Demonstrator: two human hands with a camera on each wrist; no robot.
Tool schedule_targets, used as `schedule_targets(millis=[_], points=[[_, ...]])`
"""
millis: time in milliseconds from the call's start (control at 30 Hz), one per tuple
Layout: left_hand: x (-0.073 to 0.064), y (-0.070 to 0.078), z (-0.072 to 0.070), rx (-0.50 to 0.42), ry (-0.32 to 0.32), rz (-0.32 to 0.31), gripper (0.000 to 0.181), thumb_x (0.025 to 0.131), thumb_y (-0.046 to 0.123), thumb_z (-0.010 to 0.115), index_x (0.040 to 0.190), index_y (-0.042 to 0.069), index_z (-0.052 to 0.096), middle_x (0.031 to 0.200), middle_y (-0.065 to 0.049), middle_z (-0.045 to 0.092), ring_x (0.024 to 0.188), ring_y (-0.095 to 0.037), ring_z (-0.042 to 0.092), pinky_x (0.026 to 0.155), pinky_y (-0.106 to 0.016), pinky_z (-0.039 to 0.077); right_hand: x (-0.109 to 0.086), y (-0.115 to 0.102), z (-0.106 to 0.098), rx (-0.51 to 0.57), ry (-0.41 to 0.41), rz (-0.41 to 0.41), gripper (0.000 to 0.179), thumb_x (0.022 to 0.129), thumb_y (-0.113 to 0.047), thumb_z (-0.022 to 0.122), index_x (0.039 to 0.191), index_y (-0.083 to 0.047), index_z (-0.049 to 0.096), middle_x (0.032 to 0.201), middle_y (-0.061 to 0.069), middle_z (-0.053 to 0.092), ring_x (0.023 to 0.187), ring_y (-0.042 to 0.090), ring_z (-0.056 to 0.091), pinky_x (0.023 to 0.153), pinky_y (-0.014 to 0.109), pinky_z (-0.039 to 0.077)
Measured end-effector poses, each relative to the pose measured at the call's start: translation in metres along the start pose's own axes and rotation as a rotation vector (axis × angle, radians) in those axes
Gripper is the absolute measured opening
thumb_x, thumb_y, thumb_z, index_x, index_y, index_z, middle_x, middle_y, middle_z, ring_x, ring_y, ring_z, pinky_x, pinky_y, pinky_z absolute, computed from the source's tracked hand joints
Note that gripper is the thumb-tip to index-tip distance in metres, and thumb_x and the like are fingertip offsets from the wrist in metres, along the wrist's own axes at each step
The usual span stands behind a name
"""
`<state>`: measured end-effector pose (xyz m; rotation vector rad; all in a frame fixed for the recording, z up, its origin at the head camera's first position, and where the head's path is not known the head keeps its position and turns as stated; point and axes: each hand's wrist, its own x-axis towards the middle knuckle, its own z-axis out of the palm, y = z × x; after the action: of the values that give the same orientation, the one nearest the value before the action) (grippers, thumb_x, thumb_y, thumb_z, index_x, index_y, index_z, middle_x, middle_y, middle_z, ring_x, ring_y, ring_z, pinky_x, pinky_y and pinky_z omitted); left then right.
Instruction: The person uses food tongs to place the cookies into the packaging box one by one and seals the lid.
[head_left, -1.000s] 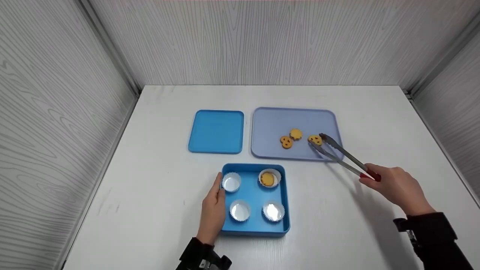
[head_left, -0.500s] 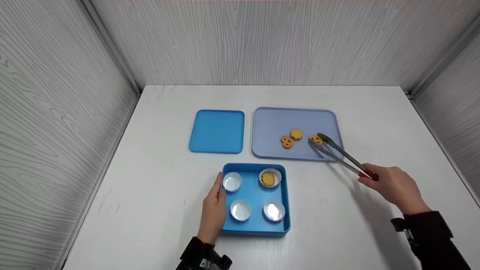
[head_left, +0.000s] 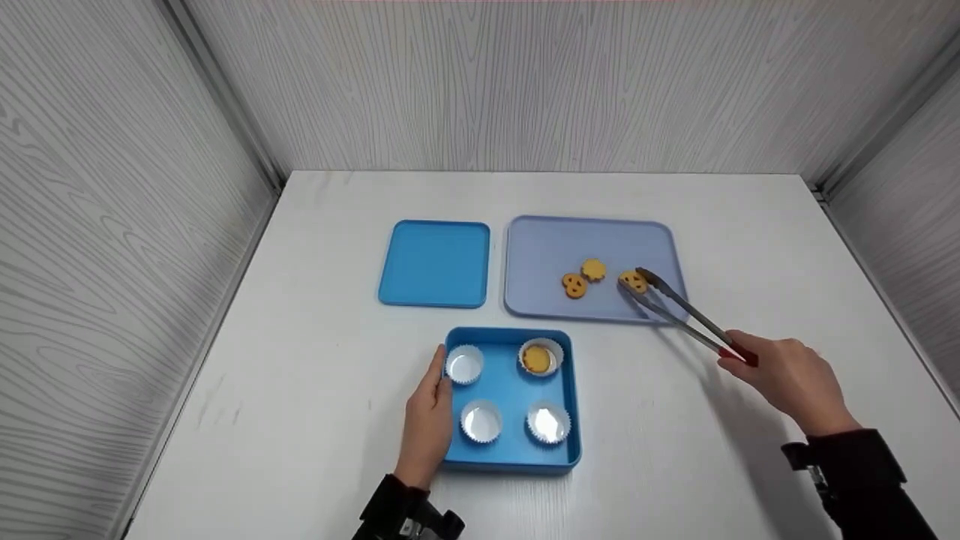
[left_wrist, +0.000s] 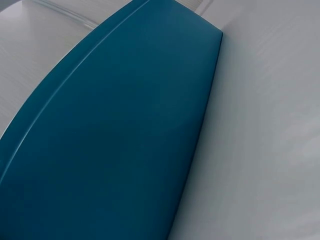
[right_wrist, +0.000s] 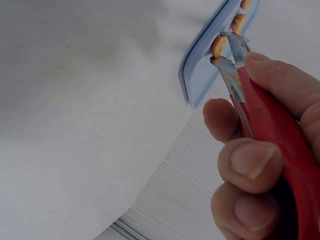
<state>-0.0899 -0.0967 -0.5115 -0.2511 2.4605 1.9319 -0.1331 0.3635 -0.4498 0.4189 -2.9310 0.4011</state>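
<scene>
Two hands working at a white table (head_left: 300, 345), and look at the right hand (head_left: 791, 379): fingers and thumb curled round the red handles of the tongs (right_wrist: 272, 120)! Out ahead of it, the metal tips sit on either side of a pretzel-shaped cookie (head_left: 632, 281) lying on the lavender tray (head_left: 547, 244); whether they grip it, I cannot tell. Farther off to that hand's left, on the same tray, a second pretzel-shaped cookie (head_left: 574, 285) and a flower-shaped cookie (head_left: 593, 270) lie just beside each other.

Across to the left hand (head_left: 427, 427), fingers reaching forward, resting along the near side wall of the blue box (head_left: 514, 450). Between the hands, then, that box, and inside it four white paper cups (head_left: 481, 421)! The far one on the right hand's side holds a yellow cookie (head_left: 536, 358), the cookie leaning toward the left hand's side. Straight out beyond the left hand lies a flat blue tray (head_left: 433, 262), just beside the lavender one. Black cuffs (head_left: 855, 461) on both wrists!
</scene>
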Motion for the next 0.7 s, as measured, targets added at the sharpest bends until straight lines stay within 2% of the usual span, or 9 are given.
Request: schedule_targets(millis=[200, 467, 700], points=[[0.000, 0.001, 0.000, 0.001, 0.000, -0.002, 0.051, 0.111, 0.015, 0.039, 0.162, 0.013, 0.031, 0.166, -0.002, 0.031, 0.154, -0.020, 0.024, 0.125, -0.045, 0.025, -0.003, -0.002, -0.003, -0.004, 0.015, 0.015, 0.021, 0.090, -0.023, 0.080, 0.108, -0.019, 0.070, 0.061, -0.013, 0.045, 0.053, 0.010, 0.038, 0.045, 0.027, 0.027], [0.000, -0.001, -0.001, -0.004, -0.004, 0.014, 0.051, 0.111, 0.015, 0.039, 0.162, 0.012, 0.030, 0.166, -0.003, 0.031, 0.154, -0.021, 0.024, 0.124, -0.045, 0.025, -0.005, -0.015, -0.010, -0.006, 0.060, -0.003, 0.025, 0.090, -0.024, 0.080, 0.111, -0.020, 0.069, 0.060, -0.013, 0.043, 0.053, 0.011, 0.038, 0.044, 0.028, 0.026], [0.000, -0.001, 0.000, -0.001, 0.002, 0.015, 0.051, 0.111, 0.015, 0.039, 0.162, 0.013, 0.031, 0.166, -0.002, 0.032, 0.154, -0.020, 0.024, 0.124, -0.045, 0.026, -0.006, -0.029, -0.013, -0.028, 0.210, -0.120, 0.038, 0.080, -0.017, 0.087, 0.115, -0.018, 0.073, 0.062, -0.013, 0.053, 0.051, 0.005, 0.039, 0.042, 0.025, 0.028]])
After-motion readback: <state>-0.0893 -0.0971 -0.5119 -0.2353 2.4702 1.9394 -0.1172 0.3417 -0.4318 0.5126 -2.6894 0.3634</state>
